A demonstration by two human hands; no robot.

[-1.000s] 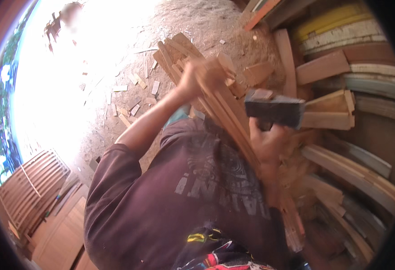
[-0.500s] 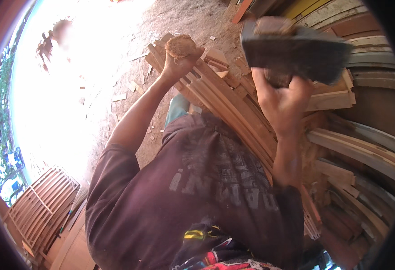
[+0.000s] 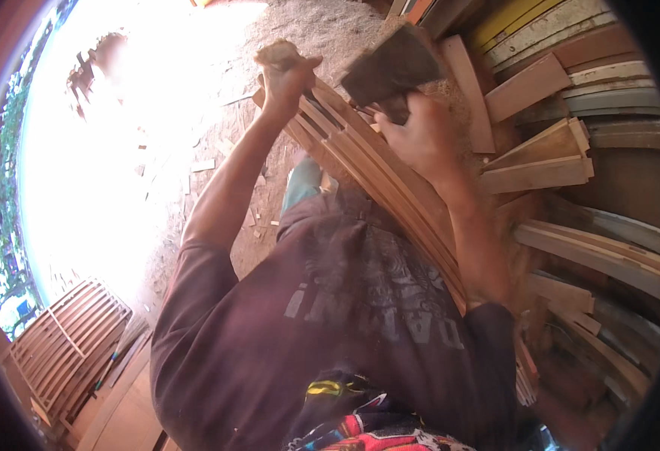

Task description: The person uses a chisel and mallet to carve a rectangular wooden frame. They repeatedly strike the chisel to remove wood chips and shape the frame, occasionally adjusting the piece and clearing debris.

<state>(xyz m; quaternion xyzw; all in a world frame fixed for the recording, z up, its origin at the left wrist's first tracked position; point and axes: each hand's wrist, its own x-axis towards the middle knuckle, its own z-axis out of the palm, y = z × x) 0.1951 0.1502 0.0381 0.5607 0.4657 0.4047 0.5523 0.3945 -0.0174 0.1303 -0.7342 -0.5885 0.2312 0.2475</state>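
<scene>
While boards (image 3: 527, 88) crowd close, something mallet-like (image 3: 394, 66) hides ground (image 3: 330, 36).

woodworking shop: stacked boards (image 3: 593, 256), scattered offcuts (image 3: 203, 165)

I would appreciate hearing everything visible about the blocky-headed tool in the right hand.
The tool has a broad, dark, rectangular-looking head, slightly blurred, and a dark handle, partly hidden in the right hand. Its head slants near the far end of the wooden pieces; material and any contact there are unclear.
</scene>
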